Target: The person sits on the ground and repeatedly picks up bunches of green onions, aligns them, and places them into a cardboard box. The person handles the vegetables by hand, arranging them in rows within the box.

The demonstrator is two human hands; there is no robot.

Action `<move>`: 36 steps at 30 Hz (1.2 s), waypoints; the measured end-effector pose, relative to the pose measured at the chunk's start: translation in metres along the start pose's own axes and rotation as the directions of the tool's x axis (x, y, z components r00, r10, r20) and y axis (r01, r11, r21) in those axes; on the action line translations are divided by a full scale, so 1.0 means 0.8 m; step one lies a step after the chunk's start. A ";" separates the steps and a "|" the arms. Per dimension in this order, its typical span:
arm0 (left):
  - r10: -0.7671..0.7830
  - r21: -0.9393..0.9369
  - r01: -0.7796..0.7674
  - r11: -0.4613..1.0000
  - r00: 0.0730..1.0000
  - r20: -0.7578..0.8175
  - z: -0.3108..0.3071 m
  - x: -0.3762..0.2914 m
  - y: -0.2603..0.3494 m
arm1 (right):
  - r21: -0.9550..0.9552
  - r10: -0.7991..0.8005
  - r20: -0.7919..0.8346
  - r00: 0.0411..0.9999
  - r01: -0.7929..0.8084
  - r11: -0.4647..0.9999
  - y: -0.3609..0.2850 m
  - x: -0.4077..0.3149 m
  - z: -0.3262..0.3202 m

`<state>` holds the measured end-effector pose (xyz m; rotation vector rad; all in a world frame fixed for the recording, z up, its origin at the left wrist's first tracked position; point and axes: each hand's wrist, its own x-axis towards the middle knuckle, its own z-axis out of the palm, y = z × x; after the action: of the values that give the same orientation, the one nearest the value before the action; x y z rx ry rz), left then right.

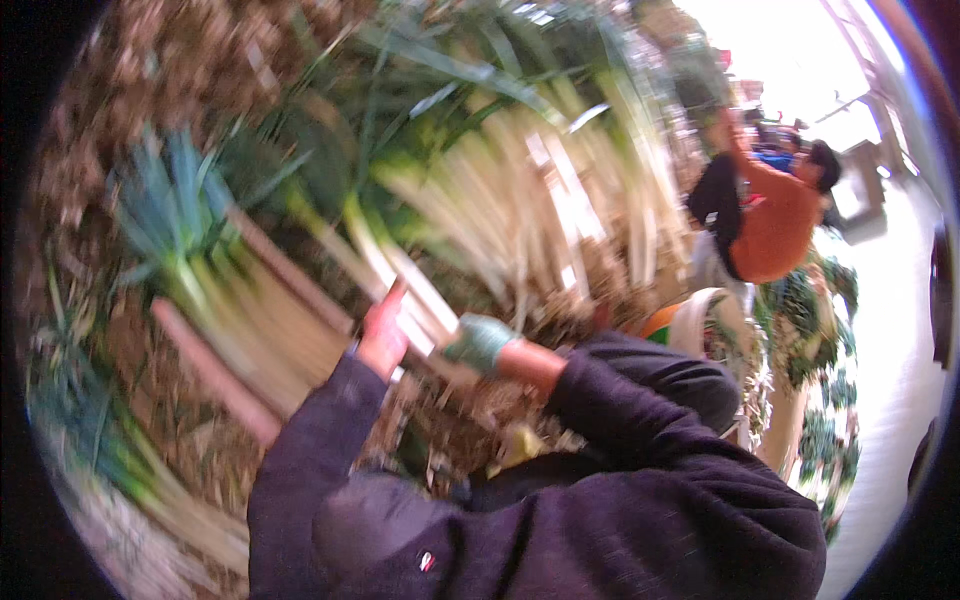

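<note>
Several long white-and-green Welsh onion stalks slant up and away before me. My left hand is closed around their white lower part, thumb on top. At the root end, my right hand, in a light green glove with the wrist bare, grips the same stalks. Motion blur hides the exact finger positions. A gathered bundle of Welsh onions lies to the left of my left hand, between two pinkish bars. Beyond my hands, a large pile of Welsh onions spreads with roots towards me.
More Welsh onions lie at the lower left. Dry leaf litter covers the ground. At right stand a white bucket and a person in an orange top. Further onion bundles line a pale floor.
</note>
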<state>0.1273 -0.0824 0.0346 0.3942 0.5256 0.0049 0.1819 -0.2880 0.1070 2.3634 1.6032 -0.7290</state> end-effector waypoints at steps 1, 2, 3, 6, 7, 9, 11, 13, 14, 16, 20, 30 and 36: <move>0.046 0.053 -0.044 0.998 0.998 -0.040 -0.007 0.000 0.002 | 0.512 0.105 0.047 0.993 -0.114 0.851 -0.005 -0.001 0.007; -0.004 0.061 0.010 0.998 0.996 -0.091 0.007 -0.009 0.006 | 0.866 0.224 0.101 0.969 -0.197 0.459 -0.005 -0.010 0.007; -0.039 0.065 0.049 0.997 0.989 -0.146 0.008 -0.020 0.022 | 0.955 0.218 0.171 0.961 -0.216 0.203 -0.024 -0.017 -0.032; -0.127 0.015 0.129 0.992 0.988 -0.087 -0.003 -0.001 0.016 | 0.972 0.218 0.228 0.949 -0.235 0.008 -0.017 -0.024 -0.045; -0.137 0.041 0.142 0.989 0.984 -0.110 0.006 -0.007 0.022 | 0.938 0.165 0.239 0.957 -0.183 -0.294 -0.031 -0.034 -0.069; -0.118 0.143 0.136 0.980 0.985 -0.127 0.008 -0.013 0.028 | 0.947 0.256 0.244 0.935 -0.173 -0.269 -0.033 -0.028 -0.060; -0.111 0.124 0.123 0.985 0.988 -0.104 -0.009 0.002 0.019 | 0.953 0.297 0.234 0.926 -0.159 -0.257 -0.036 -0.017 -0.061; -0.095 0.130 0.118 0.984 0.980 -0.174 -0.001 0.006 0.012 | 0.967 0.338 0.214 0.916 -0.149 -0.207 -0.029 -0.007 -0.054; -0.108 0.096 0.122 0.988 0.984 -0.141 0.000 0.006 0.011 | 0.976 0.350 0.196 0.916 -0.148 -0.160 -0.021 0.002 -0.044; -0.089 0.069 0.097 0.993 0.989 -0.119 -0.004 0.005 0.013 | 0.973 0.297 0.194 0.935 -0.145 -0.180 -0.028 0.012 -0.050; -0.002 0.039 0.007 0.999 0.991 -0.136 0.009 -0.011 0.003 | 0.905 -0.066 0.322 0.944 -0.328 -0.270 -0.035 -0.029 -0.055; -0.023 -0.268 0.065 0.961 0.987 0.158 0.056 -0.039 0.034 | 0.808 0.052 0.569 0.820 -0.570 0.147 -0.069 -0.176 -0.121; 0.164 -0.213 -0.100 0.972 0.938 0.304 0.135 -0.051 0.100 | 0.841 0.287 0.136 0.948 -0.264 0.472 -0.049 -0.263 -0.031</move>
<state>0.1521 -0.0522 0.1697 0.2312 0.1730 0.1203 0.0916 -0.4338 0.2376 3.1566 0.8345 -1.7299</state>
